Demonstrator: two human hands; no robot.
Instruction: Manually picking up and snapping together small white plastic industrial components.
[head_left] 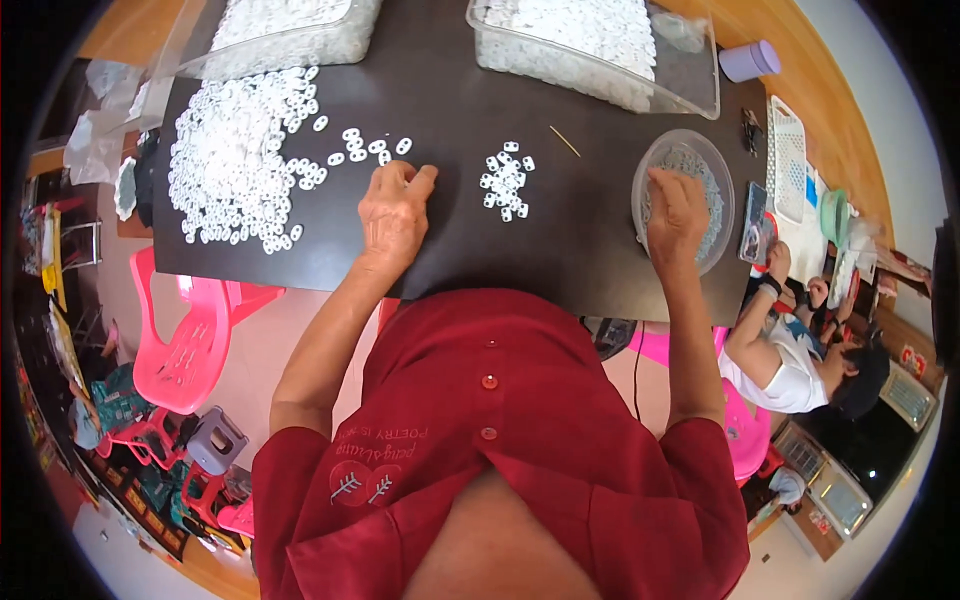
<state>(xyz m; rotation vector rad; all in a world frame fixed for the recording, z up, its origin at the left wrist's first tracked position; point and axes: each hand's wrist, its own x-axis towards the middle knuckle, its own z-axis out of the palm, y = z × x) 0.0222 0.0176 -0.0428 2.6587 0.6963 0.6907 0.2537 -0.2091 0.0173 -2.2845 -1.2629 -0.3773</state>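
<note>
My left hand (393, 212) rests on the dark table with its fingers curled in, close to a few loose white oval pieces (378, 147) with dark holes. Whatever its fingertips may hold is hidden. Over the round clear tub (727, 195) of small greyish parts (712, 235), my right hand (678, 212) has its fingers pinched together; anything between them is too small to make out. Between the hands lies a small heap of white pieces with dark holes (505, 183). A big spread of white oval pieces (225, 160) covers the table's left side.
Two clear bins of white pieces (340, 45) (600, 85) stand at the far edge. A thin yellowish stick (565, 141) lies near the tub. On the right are a phone (752, 222), a lilac cup (750, 62) and a co-worker (790, 365). A pink chair (190, 340) stands at left.
</note>
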